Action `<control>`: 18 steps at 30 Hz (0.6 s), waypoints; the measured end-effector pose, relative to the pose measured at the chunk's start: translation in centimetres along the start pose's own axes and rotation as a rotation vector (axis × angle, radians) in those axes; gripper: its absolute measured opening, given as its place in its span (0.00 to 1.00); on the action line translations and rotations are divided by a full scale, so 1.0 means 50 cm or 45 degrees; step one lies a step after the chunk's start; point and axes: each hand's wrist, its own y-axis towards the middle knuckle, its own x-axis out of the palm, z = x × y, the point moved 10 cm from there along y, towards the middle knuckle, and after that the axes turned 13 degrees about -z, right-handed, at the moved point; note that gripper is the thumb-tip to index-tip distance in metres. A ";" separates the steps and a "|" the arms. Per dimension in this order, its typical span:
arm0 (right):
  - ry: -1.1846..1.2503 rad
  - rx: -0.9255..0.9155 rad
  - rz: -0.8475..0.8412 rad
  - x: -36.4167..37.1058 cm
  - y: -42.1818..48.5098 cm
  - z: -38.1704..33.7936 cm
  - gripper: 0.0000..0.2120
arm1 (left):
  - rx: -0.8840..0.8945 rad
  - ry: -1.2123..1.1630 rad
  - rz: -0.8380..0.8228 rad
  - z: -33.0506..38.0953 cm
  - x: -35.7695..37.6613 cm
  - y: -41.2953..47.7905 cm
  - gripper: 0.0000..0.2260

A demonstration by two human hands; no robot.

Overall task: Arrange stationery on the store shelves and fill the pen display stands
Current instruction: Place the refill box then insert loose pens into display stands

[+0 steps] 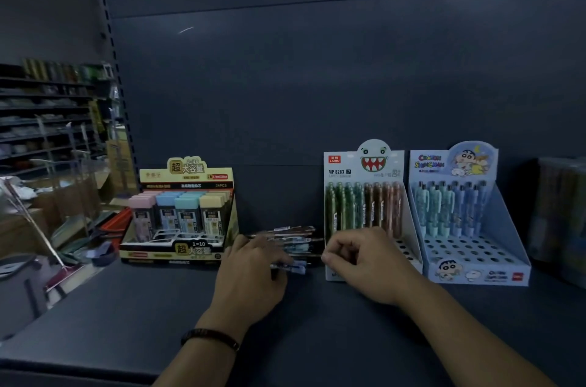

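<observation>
A: State of left hand (253, 272)?

B: Clamped on a bundle of pens (295, 239), fanned out to the right of the fist. Positioned low over the dark shelf (158, 307), between the lead-refill box (184, 212) and the shark-face display stand (364, 196). Fitted with a dark bracelet (211, 337) at the wrist.

A: State of right hand (364, 263)?

B: Curled, with fingertips drawn together near the free ends of the pens, directly in front of the shark-face display stand. Cannot tell whether pinching a pen or closed on nothing.

A: Fill level of stands?

B: Shark-face display stand: rear rows loaded with upright green and brown pens, front holes exposed. Cartoon display stand (459, 212), just beside it on the right: rear rows loaded with pale blue pens, front holes exposed.
</observation>
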 end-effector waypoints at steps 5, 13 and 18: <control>0.006 0.024 0.001 -0.001 -0.001 0.003 0.07 | 0.006 0.015 -0.008 0.014 0.000 -0.006 0.07; 0.021 0.039 -0.021 0.001 0.001 0.005 0.06 | 0.062 -0.077 -0.085 0.024 0.007 -0.005 0.07; 0.010 0.052 -0.017 -0.001 0.004 0.009 0.07 | 0.106 -0.140 -0.120 0.037 0.008 -0.002 0.04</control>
